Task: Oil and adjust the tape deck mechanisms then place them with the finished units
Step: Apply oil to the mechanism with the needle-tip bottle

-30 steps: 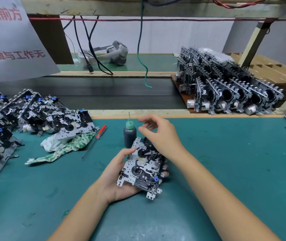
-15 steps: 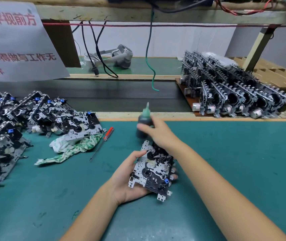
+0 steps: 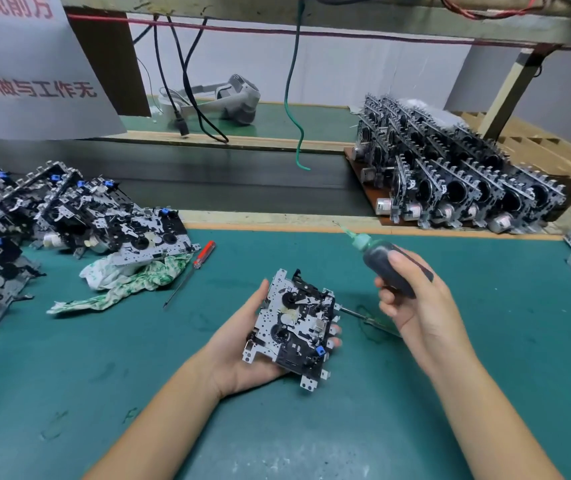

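The left hand [image 3: 242,344] cradles one tape deck mechanism [image 3: 294,327] from beneath, palm up, thumb along its left edge and fingertips showing at its right edge. The unit is a perforated metal plate carrying black plastic parts and a small blue tab, held above the green worktop [image 3: 485,393] near its centre. The right hand [image 3: 415,303] grips the oil bottle [image 3: 386,265], fingers and thumb wrapped round its dark body; the green cap and thin needle tip point up and to the left, apart from the mechanism.

A slim tool with a metal shaft [image 3: 367,317] lies on the mat between the two hands. To the left, a heap of mechanisms [image 3: 69,216] crowds the worktop edge, with a crumpled green-and-white rag [image 3: 128,282] and a red-handled screwdriver [image 3: 194,265] just beside it. At the far right, upright mechanisms [image 3: 461,181] stand in rows on a brown board. Black cables and a green wire [image 3: 292,98] hang behind.
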Available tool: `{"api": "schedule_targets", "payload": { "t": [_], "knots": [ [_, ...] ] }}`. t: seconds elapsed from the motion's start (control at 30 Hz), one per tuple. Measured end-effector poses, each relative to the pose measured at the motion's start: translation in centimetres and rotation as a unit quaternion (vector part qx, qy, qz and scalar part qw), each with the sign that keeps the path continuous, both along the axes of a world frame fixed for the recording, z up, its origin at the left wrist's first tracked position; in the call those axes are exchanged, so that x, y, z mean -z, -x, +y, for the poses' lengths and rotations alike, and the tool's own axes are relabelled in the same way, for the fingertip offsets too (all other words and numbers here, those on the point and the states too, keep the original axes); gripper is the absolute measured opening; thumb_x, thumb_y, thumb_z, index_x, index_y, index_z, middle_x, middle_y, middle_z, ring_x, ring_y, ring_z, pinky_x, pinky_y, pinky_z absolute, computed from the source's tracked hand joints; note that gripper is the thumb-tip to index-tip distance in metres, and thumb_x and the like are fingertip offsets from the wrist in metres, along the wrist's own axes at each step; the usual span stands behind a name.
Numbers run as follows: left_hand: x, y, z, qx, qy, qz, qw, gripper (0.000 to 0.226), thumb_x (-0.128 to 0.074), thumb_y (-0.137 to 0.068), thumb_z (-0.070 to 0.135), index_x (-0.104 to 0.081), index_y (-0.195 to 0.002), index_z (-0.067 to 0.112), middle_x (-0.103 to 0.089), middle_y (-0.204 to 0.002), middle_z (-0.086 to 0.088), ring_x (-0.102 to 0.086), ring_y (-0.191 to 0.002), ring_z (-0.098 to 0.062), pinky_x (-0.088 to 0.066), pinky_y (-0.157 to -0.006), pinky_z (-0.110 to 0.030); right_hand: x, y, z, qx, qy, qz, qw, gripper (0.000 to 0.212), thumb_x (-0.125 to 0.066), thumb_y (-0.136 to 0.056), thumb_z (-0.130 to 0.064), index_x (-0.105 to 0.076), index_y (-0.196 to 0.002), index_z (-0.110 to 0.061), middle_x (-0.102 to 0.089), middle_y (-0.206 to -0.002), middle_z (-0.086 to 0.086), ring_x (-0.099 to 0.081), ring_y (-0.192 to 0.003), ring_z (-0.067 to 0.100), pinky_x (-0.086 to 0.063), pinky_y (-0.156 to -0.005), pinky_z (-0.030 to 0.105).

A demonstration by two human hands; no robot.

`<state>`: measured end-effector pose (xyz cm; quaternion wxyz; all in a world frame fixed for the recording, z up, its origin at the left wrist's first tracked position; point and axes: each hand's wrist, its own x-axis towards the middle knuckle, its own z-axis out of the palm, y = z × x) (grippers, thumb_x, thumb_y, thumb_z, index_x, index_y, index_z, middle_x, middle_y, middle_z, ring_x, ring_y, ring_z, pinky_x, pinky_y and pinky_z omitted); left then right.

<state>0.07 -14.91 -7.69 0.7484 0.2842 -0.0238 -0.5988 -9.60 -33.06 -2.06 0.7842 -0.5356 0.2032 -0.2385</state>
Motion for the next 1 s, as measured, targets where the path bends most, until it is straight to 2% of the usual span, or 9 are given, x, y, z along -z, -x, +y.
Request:
{"api": "schedule_targets", "payload": {
  "t": [0.1,0.17,0.23,0.3,0.4,0.47,0.57,0.67,1.0],
  "knots": [
    [0.1,0.1,0.1,-0.007,-0.009,-0.007,1.0,0.072,-0.039,-0.089,0.058,-0.061,-0.123,-0.001,-0.052,-0.13,-0.031,-0.056,-0.115,-0.045,-0.042,-0.103,-0.05,0.7,0.0,0.6,0.025,-0.118,-0.007,0.993,0.021,-0.067,-0.066,-0.024,-0.055,-0.082,-0.016,-0.042,-0.051,-0.002,-0.032,-0.039,0.005,-0.024,-0.034,0.014],
    [0.0,0.0,0.2,-0.014,-0.013,-0.019,1.0,0.07,-0.039,-0.089,0.056,-0.061,-0.123,-0.001,-0.052,-0.131,-0.03,-0.055,-0.116,-0.045,-0.044,-0.102,-0.049,0.9,0.2,0.7,0.041,-0.147,-0.01,0.988,0.015,-0.068,-0.064,-0.021,-0.058,-0.074,-0.015,-0.034,-0.049,-0.006,-0.026,-0.038,0.003,-0.02,-0.033,0.013],
    [0.0,0.0,0.3,-0.022,-0.015,-0.027,0.999,0.068,-0.039,-0.089,0.053,-0.06,-0.124,-0.001,-0.051,-0.132,-0.031,-0.054,-0.118,-0.045,-0.043,-0.101,-0.049,1.1,0.4,0.5,0.052,-0.161,-0.021,0.985,0.006,-0.068,-0.064,-0.02,-0.069,-0.067,-0.015,-0.028,-0.048,-0.008,-0.022,-0.036,0.003,-0.017,-0.031,0.012],
    [0.0,0.1,0.3,-0.026,-0.011,-0.033,0.999,0.067,-0.039,-0.09,0.052,-0.059,-0.125,-0.002,-0.05,-0.132,-0.032,-0.052,-0.119,-0.046,-0.041,-0.103,-0.049,1.2,0.5,0.6,0.055,-0.171,-0.028,0.983,0.012,-0.068,-0.066,-0.027,-0.069,-0.066,-0.016,-0.025,-0.048,-0.009,-0.02,-0.034,0.003,-0.015,-0.029,0.012],
    [-0.1,0.3,0.3,-0.026,-0.001,-0.038,0.999,0.064,-0.04,-0.09,0.049,-0.061,-0.123,-0.001,-0.05,-0.131,-0.032,-0.051,-0.119,-0.048,-0.039,-0.104,-0.052,1.5,0.4,1.0,0.064,-0.149,-0.008,0.987,0.036,-0.069,-0.061,-0.044,-0.05,-0.072,-0.016,-0.03,-0.052,-0.007,-0.02,-0.033,0.001,-0.014,-0.028,0.013],
    [-0.2,0.3,0.3,-0.029,0.003,-0.04,0.999,0.062,-0.042,-0.089,0.048,-0.061,-0.122,-0.001,-0.051,-0.131,-0.032,-0.051,-0.119,-0.048,-0.04,-0.103,-0.054,1.6,0.5,1.2,0.073,-0.109,0.01,0.991,0.042,-0.068,-0.059,-0.048,-0.044,-0.07,-0.015,-0.029,-0.05,-0.006,-0.021,-0.033,0.002,-0.015,-0.028,0.013],
    [-0.2,0.4,0.2,-0.029,0.001,-0.04,0.999,0.061,-0.042,-0.088,0.047,-0.063,-0.12,-0.001,-0.053,-0.129,-0.03,-0.052,-0.118,-0.048,-0.04,-0.102,-0.054,2.0,0.5,1.4,0.09,-0.043,0.017,0.995,0.036,-0.064,-0.076,-0.04,-0.042,-0.069,-0.014,-0.034,-0.05,-0.005,-0.024,-0.036,0.004,-0.02,-0.03,0.014],
    [-0.3,0.4,0.2,-0.03,-0.003,-0.034,0.999,0.062,-0.043,-0.087,0.048,-0.064,-0.119,-0.001,-0.055,-0.128,-0.03,-0.054,-0.116,-0.048,-0.042,-0.1,-0.055,2.3,0.3,1.4,0.09,-0.033,0.011,0.995,0.029,-0.057,-0.091,-0.029,-0.045,-0.071,-0.013,-0.041,-0.055,-0.003,-0.028,-0.037,0.005,-0.022,-0.032,0.015],
    [-0.4,0.4,0.2,-0.031,-0.002,-0.03,0.999,0.06,-0.045,-0.087,0.047,-0.064,-0.118,-0.001,-0.055,-0.128,-0.029,-0.053,-0.117,-0.047,-0.042,-0.101,-0.054,2.8,0.2,1.5,0.075,-0.004,0.026,0.997,0.03,-0.057,-0.092,-0.03,-0.048,-0.069,-0.012,-0.042,-0.058,0.002,-0.03,-0.039,0.007,-0.025,-0.034,0.018]
  ]
}}
